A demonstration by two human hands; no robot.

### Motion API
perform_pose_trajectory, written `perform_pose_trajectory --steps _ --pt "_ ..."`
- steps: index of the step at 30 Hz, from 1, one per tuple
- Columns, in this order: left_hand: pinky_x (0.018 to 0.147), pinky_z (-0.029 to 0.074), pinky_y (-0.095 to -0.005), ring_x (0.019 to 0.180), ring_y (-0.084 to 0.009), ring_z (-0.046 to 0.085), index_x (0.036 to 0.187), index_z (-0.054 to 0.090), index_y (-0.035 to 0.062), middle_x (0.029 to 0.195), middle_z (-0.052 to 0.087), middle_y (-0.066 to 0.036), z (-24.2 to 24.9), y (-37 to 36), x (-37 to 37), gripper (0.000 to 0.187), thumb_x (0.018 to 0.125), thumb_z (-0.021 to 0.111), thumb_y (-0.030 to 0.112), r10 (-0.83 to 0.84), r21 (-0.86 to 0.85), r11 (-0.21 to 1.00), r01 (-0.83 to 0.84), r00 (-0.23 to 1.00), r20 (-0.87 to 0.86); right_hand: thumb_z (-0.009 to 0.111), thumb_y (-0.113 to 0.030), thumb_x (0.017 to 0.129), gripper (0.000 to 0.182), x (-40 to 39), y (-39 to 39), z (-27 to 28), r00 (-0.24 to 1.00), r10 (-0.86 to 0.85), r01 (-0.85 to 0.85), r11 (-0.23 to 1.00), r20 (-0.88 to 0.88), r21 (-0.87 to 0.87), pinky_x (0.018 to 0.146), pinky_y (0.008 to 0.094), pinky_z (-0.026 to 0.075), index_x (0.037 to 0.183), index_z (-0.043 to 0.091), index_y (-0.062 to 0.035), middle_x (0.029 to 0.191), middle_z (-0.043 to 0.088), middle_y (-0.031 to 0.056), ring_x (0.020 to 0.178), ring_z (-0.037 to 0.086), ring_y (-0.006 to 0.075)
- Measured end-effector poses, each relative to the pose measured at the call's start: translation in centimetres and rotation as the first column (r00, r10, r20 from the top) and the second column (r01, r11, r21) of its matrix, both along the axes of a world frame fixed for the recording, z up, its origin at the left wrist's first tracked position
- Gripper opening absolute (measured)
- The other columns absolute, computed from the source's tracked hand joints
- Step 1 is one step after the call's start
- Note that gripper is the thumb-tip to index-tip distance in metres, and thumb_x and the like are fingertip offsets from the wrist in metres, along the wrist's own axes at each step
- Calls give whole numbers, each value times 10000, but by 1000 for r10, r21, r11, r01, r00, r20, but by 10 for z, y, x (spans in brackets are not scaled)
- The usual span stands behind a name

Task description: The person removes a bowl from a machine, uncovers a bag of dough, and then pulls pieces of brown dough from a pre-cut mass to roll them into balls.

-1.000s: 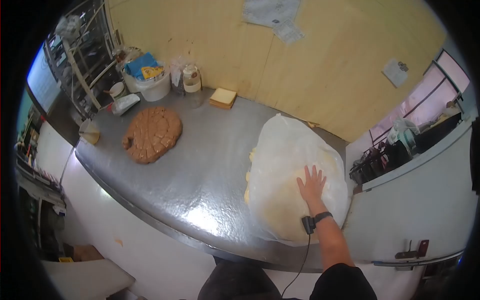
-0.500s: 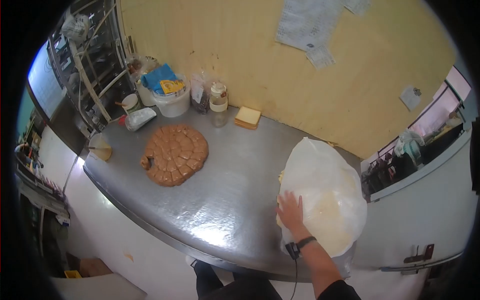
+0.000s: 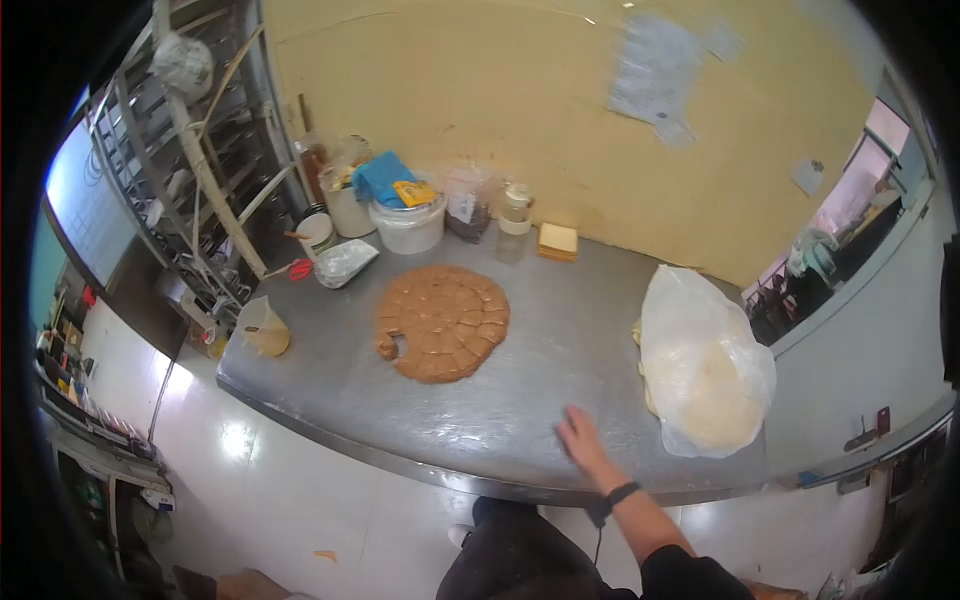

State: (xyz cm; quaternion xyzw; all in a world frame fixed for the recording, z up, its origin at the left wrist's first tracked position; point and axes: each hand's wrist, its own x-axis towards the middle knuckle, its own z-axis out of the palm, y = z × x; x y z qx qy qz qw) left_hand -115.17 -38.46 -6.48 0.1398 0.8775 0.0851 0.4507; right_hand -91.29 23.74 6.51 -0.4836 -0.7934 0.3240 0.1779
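My right hand (image 3: pixel 586 445) hovers at the front part of the metal table (image 3: pixel 560 365), blurred by motion. Its fingers look stretched out, with nothing visible in them. A band with a small dark device and a cable circles the wrist. To the right lies a pale dough mass (image 3: pixel 728 385) under a clear plastic sheet (image 3: pixel 690 310), apart from the hand. A flat round of brown dough (image 3: pixel 445 320), scored or cut into many pieces, rests left of the hand. A small piece sticks out by a notch on its left side. My left hand is out of the picture.
Along the wall stand a white tub (image 3: pixel 410 230) with a blue cloth, a bagged dark ingredient (image 3: pixel 467 220), a bottle (image 3: pixel 515 215) and bread slices (image 3: pixel 558 241). A scoop (image 3: pixel 345 262) and a measuring jug (image 3: pixel 264 330) are at left. A metal rack (image 3: pixel 190 150) stands beyond.
My right hand has lifted off the plastic sheet and moved left, over the table's front part. The view has swung left, so everything on the table appears farther right.
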Motion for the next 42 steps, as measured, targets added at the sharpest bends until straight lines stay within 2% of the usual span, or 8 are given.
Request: perform_pose_trajectory --steps 12,24,28,31,35,39,41,42 --pt "887 511 -421 1024 -329 640 1193 598 51 1126 644 -187 153 266 -183 361 878 634 223 -188 540 780 316 942 -279 647 -408 830 714 -68 -100 -10 924 4 -124 950 384 288 1134 651 113 1391 436 -20 1453 402 209 1391 329 372" --pt "974 441 -466 1118 -348 549 1205 577 74 1209 584 -149 162 304 -362 415 801 650 131 -439 292 649 702 660 -610 636 -253 807 593 -78 -105 -5 837 -119 -103 925 535 367 1164 578 167 1326 489 -8 1405 463 185 1343 379 390" --pt "1100 348 -453 1333 -361 414 1366 501 78 1447 448 -159 196 301 -377 462 949 561 265 -542 569 577 586 796 -270 538 -298 948 463 -135 -123 19 957 -280 287 872 76 -397 1166 413 235 1326 538 -29 1323 556 188 1301 458 318" --pt "1176 221 -434 1446 -339 261 1467 384 46 1544 328 -163 216 274 -371 542 1027 417 361 -754 837 462 292 626 198 369 -458 1027 517 -213 -187 63 879 -104 -310 618 -466 -723 1168 439 209 1380 528 -116 1406 504 156 1377 383 301" --pt "1197 136 -432 1481 -337 167 1524 256 49 1581 241 -182 236 219 -399 621 1041 337 430 -658 697 712 89 432 617 328 -520 1016 578 -237 -252 84 919 297 -393 611 -261 -687 1143 618 91 1436 464 -146 1561 310 106 1472 203 307" --pt "1199 94 -461 1495 -319 102 1549 202 103 1604 151 -194 237 215 -462 638 1042 262 486 -914 -26 321 947 317 255 381 -569 985 657 -214 -271 58 853 412 -17 635 320 -772 1170 501 203 1437 456 -98 1522 360 198 1441 267 366" --pt "1197 92 -472 1499 -335 79 1548 207 114 1599 163 -200 247 215 -483 652 1032 271 508 -885 87 459 884 447 127 394 -568 983 672 -246 -261 95 838 294 53 795 460 -604 1158 430 265 1415 473 -60 1469 417 238 1410 324 379" --pt "1197 72 -474 1501 -328 70 1554 189 126 1605 144 -195 244 216 -488 659 1031 258 521 -761 459 643 613 578 294 374 -570 993 691 -269 -253 115 997 -5 53 729 72 -683 1180 439 204 1447 424 -51 1519 354 217 1442 268 355"
